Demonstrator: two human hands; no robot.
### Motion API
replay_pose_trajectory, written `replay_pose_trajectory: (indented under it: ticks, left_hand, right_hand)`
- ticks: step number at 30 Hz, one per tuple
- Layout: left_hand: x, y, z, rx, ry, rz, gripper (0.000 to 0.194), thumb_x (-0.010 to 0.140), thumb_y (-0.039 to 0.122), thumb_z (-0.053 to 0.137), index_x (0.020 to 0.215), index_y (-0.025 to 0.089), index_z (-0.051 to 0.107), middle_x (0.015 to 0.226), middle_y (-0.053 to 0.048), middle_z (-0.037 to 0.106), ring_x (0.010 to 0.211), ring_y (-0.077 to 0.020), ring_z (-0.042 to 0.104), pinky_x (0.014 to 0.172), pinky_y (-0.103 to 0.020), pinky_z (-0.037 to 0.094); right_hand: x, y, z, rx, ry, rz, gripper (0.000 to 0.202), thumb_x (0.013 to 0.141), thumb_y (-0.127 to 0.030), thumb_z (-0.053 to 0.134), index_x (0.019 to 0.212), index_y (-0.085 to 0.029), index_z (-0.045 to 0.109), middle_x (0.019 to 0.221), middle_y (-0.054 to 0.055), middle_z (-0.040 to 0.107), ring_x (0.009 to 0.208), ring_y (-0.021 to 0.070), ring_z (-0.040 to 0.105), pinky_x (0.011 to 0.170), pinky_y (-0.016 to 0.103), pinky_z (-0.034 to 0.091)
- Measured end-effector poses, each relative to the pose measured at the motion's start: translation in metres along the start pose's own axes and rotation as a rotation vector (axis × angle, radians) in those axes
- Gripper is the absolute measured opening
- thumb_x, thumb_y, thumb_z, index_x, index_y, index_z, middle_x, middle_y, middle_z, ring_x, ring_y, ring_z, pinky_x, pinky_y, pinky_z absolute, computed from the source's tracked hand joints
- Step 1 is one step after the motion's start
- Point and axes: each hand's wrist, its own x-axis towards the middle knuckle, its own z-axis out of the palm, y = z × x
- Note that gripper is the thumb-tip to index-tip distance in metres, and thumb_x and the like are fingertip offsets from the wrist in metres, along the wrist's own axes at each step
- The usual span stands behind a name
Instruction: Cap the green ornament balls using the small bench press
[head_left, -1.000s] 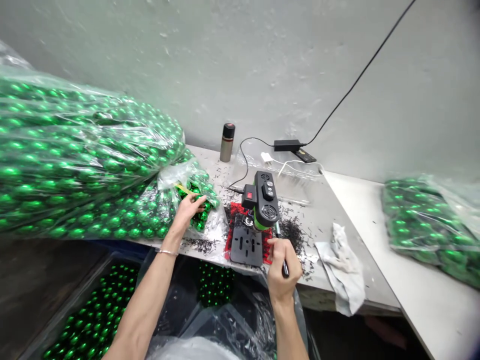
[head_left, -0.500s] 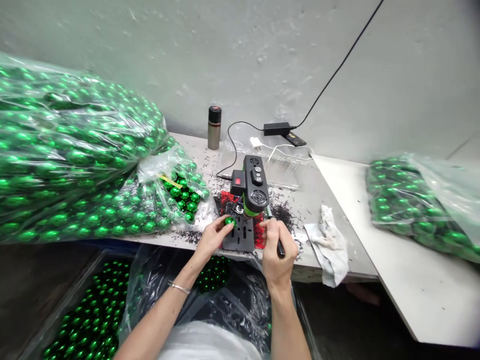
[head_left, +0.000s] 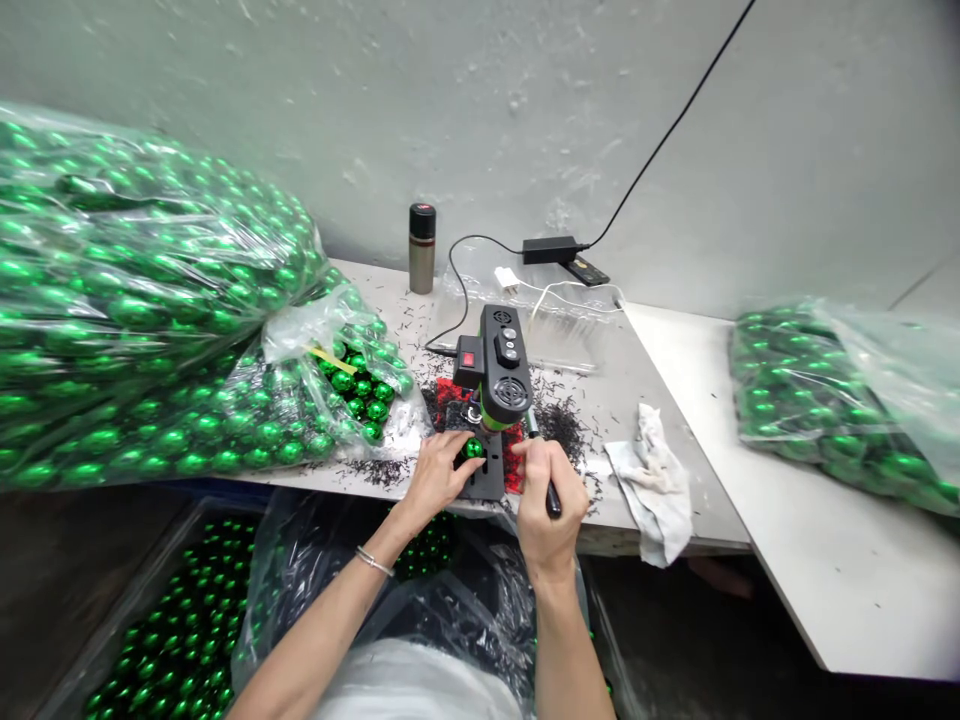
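Between the thumb and fingers of my left hand [head_left: 439, 470] is a shiny green ball [head_left: 472, 448], held over the slotted black base plate [head_left: 491, 482] below the head of a small black machine [head_left: 506, 360]. My right hand [head_left: 551, 495] is wrapped round the black handle [head_left: 553, 500] of a lever at the machine's right side. Red material [head_left: 514, 455] and many small black bits [head_left: 562, 430] lie around the base. The ball's underside is hidden by my fingers.
A large clear bag of green balls [head_left: 135, 300] fills the left, its mouth near the machine. Behind stand a bottle [head_left: 422, 250] and a power adapter [head_left: 551, 249]. A crumpled cloth [head_left: 652, 485] and another bag [head_left: 817, 400] lie right. More balls [head_left: 180, 620] are below the table edge.
My left hand has moved right with the green ball, which is now further over the base plate. The view has shifted slightly. My right hand keeps its grip on the handle.
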Motion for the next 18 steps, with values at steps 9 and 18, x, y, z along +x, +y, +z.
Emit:
replay_pose_trajectory:
  ticks: [9,18]
  left_hand:
    - [-0.004,-0.006,0.012,-0.098,0.063,0.026,0.034,0.088,0.035,0.067,0.117,0.019,0.066,0.112,-0.011,0.072,0.103,-0.0247,0.062,0.094,-0.045,0.044]
    - [-0.004,-0.004,0.011,-0.085,0.063,0.02,0.033,0.087,0.035,0.067,0.116,0.019,0.067,0.111,-0.012,0.072,0.104,-0.0253,0.061,0.094,-0.044,0.045]
  right_hand:
    - [-0.016,0.023,0.01,0.003,0.039,-0.117,0.023,0.096,-0.018,0.04,0.086,-0.02,0.061,0.07,0.0,0.058,0.064,0.0129,0.054,0.063,0.028,0.042]
    - [-0.041,0.07,0.037,-0.029,0.191,-0.239,0.022,0.096,-0.019,0.041,0.09,-0.022,0.062,0.068,-0.001,0.059,0.058,0.0122,0.053,0.067,0.03,0.046]
